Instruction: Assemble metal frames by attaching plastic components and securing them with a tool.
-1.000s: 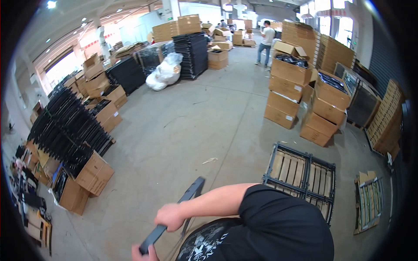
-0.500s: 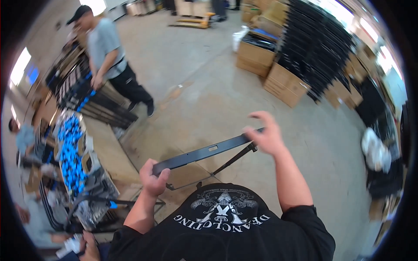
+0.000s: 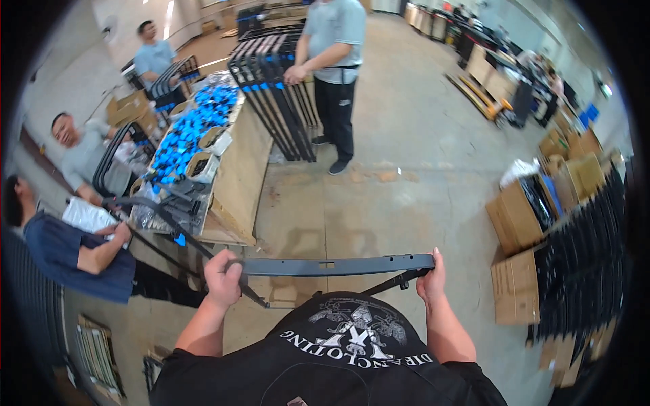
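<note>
A dark metal bar (image 3: 332,265) is being held level in front of the chest, above the concrete floor (image 3: 406,169). Its left end is being gripped by the left hand (image 3: 222,277), fingers wrapped fully round it; its right end is being steadied by the right hand (image 3: 432,279), fingers curled about the tip. A thinner strut (image 3: 386,284) is hanging loose under the right half. Ahead on the left, a wooden table (image 3: 237,183) heaped with blue parts (image 3: 186,132) is being worked at by seated people, and black frames (image 3: 277,101) are being leaned against its far end beside a standing person (image 3: 335,74). Open cardboard boxes (image 3: 525,216) are standing at the right.

A slip is judged possible: the right grip is being kept only at the very tip, so the bar could drop if tilted. The dangling strut could be swung into the table edge or the nearby seated person, given how close they are.
</note>
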Demonstrator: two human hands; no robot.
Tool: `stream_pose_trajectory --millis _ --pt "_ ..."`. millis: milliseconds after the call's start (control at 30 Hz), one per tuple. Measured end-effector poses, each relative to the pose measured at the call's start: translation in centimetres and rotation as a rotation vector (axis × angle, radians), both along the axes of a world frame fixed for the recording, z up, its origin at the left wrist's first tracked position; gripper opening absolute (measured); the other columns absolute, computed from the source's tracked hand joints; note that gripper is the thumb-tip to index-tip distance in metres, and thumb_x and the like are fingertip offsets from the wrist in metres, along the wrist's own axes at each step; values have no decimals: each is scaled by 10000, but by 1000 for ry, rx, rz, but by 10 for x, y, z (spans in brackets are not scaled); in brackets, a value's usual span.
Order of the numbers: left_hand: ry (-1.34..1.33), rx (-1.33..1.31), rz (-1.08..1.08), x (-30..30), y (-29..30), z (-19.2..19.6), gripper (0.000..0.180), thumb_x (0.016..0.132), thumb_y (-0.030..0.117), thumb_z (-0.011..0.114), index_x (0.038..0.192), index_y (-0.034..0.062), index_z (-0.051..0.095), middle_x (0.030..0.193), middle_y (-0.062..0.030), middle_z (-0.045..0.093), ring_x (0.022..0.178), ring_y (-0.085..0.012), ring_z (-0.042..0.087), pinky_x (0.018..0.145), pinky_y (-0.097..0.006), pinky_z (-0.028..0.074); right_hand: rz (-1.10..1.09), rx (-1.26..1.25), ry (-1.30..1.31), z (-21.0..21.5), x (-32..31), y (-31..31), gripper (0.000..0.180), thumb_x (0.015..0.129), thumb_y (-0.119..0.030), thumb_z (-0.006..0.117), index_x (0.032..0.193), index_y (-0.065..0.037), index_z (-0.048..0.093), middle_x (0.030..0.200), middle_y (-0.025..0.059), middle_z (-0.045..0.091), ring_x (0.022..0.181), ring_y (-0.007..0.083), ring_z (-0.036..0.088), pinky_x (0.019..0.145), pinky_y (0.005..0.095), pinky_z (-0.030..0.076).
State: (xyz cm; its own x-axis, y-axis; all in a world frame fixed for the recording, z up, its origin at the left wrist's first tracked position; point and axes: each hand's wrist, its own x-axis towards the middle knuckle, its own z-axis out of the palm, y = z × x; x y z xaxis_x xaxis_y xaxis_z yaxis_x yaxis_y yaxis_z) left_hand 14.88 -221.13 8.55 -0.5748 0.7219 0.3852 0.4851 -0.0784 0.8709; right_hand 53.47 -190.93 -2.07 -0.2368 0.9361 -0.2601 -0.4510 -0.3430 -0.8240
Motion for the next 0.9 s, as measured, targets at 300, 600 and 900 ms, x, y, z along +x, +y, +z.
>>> stream_pose_trajectory --millis 300,600,900 --pt "-85 279 421 21 0 23 318 985 311 538 790 61 517 697 19 479 627 -62 400 550 -253 289 295 234 127 110 -142 137 491 1053 -461 443 808 -61 589 695 28 540 706 136 513 689 297 409" --pt "-161 477 729 -66 1 -38 311 991 283 472 788 49 507 713 -10 451 666 -94 397 599 -270 291 713 554 111 118 -377 192 565 1068 -458 352 735 -37 527 733 68 516 774 207 518 863 378 447" --pt "-213 358 883 -199 54 -52 254 979 218 494 798 40 506 788 -6 505 760 -92 434 676 -262 330 762 512 65 123 -580 249 449 1046 -374 446 771 -38 559 744 88 548 809 223 555 876 410 456"
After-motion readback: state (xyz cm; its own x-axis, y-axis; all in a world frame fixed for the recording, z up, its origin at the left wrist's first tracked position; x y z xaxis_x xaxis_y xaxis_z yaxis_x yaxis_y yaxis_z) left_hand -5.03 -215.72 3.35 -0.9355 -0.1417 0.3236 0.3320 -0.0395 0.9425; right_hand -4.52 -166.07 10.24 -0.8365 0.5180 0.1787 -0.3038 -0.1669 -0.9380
